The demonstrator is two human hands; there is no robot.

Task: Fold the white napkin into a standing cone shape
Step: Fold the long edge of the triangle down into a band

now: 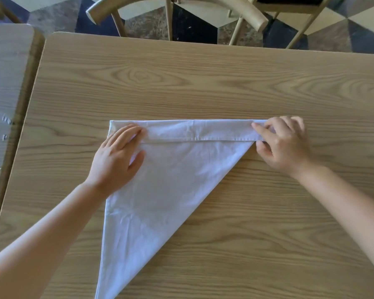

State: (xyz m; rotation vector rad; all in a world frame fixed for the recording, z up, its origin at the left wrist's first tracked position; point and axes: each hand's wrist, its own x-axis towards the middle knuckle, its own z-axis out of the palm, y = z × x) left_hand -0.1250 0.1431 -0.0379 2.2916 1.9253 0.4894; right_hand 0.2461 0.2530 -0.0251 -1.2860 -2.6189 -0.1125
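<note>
The white napkin (pixel 173 182) lies flat on the wooden table (pixel 181 83), folded into a triangle whose point runs toward the near edge. Its far edge is turned over into a narrow band (pixel 199 130). My left hand (pixel 117 160) rests on the band's left end, fingers pressing the cloth and thumb spread below the hem. My right hand (pixel 283 141) pinches the band's right corner between thumb and fingers.
A second wooden table (pixel 4 83) stands at the left across a narrow gap. Two light wooden chairs (pixel 173 9) stand beyond the far table edge on a patterned floor.
</note>
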